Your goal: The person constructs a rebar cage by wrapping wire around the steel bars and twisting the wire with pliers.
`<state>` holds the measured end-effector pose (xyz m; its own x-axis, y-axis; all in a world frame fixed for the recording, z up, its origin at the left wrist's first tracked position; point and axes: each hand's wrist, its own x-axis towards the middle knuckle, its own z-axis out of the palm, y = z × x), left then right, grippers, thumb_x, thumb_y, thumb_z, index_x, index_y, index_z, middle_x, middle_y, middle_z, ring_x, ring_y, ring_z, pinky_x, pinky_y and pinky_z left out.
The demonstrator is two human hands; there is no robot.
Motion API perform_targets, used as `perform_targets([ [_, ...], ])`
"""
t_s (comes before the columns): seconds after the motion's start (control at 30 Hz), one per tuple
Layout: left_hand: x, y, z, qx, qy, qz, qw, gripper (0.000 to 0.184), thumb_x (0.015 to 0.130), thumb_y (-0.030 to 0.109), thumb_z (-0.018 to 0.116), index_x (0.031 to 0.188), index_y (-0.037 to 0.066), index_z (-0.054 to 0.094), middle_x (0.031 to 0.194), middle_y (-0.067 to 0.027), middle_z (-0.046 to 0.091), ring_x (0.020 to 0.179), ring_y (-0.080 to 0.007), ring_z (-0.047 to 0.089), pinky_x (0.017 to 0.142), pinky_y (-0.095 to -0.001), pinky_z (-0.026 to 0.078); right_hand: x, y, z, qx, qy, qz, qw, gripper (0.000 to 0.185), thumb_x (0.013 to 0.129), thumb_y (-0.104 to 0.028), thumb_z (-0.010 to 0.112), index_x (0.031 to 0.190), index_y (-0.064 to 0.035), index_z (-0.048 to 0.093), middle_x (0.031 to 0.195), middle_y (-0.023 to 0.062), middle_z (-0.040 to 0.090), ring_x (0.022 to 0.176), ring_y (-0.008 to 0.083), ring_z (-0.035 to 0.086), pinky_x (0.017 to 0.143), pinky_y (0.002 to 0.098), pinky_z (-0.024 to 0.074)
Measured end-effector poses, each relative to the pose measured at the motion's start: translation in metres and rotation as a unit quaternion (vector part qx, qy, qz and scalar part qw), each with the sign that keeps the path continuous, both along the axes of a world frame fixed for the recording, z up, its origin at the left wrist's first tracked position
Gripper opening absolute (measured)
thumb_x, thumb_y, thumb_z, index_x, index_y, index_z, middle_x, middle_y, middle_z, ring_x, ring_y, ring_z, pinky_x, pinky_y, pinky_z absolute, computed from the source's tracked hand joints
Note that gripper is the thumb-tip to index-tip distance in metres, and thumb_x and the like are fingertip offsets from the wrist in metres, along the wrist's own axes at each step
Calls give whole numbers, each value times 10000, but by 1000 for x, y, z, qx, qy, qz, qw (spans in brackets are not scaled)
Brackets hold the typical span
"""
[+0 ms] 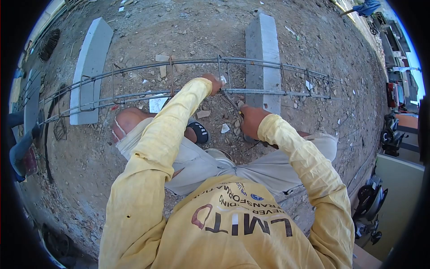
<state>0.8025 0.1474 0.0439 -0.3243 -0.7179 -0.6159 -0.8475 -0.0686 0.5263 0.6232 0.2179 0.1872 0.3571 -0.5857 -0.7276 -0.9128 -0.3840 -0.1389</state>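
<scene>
A long rebar cage of thin bars and square stirrups lies across concrete blocks in front of my knees. My left hand is closed at its near bar, beside a stirrup; the fingertips are partly hidden. In my right hand is a metal tool that looks like pincers, with a bit of yellow on the handle. Its tip meets the near bar just below my left hand. Whether its jaws hold tie wire is too small to tell.
Beneath the cage stand a left concrete block and a right concrete block. Stones and white scraps litter the dirt ground. Another person's sleeved arm reaches the cage's left end. Motorbikes are parked at the right.
</scene>
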Motion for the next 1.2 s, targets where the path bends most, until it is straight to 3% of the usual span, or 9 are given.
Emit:
perform_targets([
  [0.17,0,2,-5,-42,13,-33,999,431,947,417,420,1127,86,629,1139,-195,628,1031,-402,600,923,-470,454,-55,53,-97,-82,-250,-147,953,407,830,-116,512,1203,33,452,913,293,629,865,485,600,785,512,476],
  [0.43,6,-4,-47,11,61,70,996,504,933,456,451,1141,31,624,955,-162,680,827,-260,674,779,-397,480,-53,67,-192,11,-231,-290,929,415,896,-205,536,1299,-113,504,1108,243,621,1037,426,581,911,478,459],
  [0.53,9,-3,-44,-14,68,34,997,515,951,458,436,1139,10,610,929,-168,668,828,-257,676,757,-394,486,-52,67,-217,-110,-299,-280,906,300,916,-241,540,1169,-83,571,963,229,651,934,389,628,821,428,482],
  [0.63,7,3,-19,5,78,87,993,518,945,468,439,1130,19,619,910,-156,674,844,-262,671,768,-387,483,-54,66,-223,-76,-306,-329,890,335,913,-264,560,1198,-89,563,1025,235,643,979,371,624,846,418,475],
  [0.77,8,-2,-31,14,69,81,994,528,907,496,459,1168,73,636,917,-130,708,880,-271,657,828,-381,465,-54,68,-191,-57,-243,-350,903,324,904,-302,602,1127,-68,582,879,162,673,790,302,654,726,404,512],
  [0.87,7,1,-32,58,83,149,984,534,907,496,461,1190,73,625,914,-125,711,887,-265,656,834,-380,462,-40,69,-141,190,-311,-486,795,242,888,-306,650,1017,-105,607,787,91,659,622,210,640,569,374,549],
  [1.0,13,0,-52,-18,61,70,996,534,908,495,461,1192,74,625,901,-124,712,897,-272,655,848,-386,457,-38,78,-124,552,-479,-580,360,301,860,-342,694,1012,-139,532,667,-4,556,517,137,550,452,320,531],
  [1.1,16,-2,-60,-50,54,24,997,515,924,474,443,1178,64,624,906,-133,704,905,-288,650,856,-391,453,-46,80,-137,622,-512,-536,253,293,854,-301,705,1025,-133,535,678,-8,564,523,131,553,456,309,537],
  [1.2,5,0,-14,9,38,35,999,482,987,420,387,1099,18,627,976,-168,671,906,-325,633,841,-405,456,-47,76,-130,509,-485,-552,448,365,832,-286,715,1081,-93,530,777,41,601,568,174,595,457,314,537],
])
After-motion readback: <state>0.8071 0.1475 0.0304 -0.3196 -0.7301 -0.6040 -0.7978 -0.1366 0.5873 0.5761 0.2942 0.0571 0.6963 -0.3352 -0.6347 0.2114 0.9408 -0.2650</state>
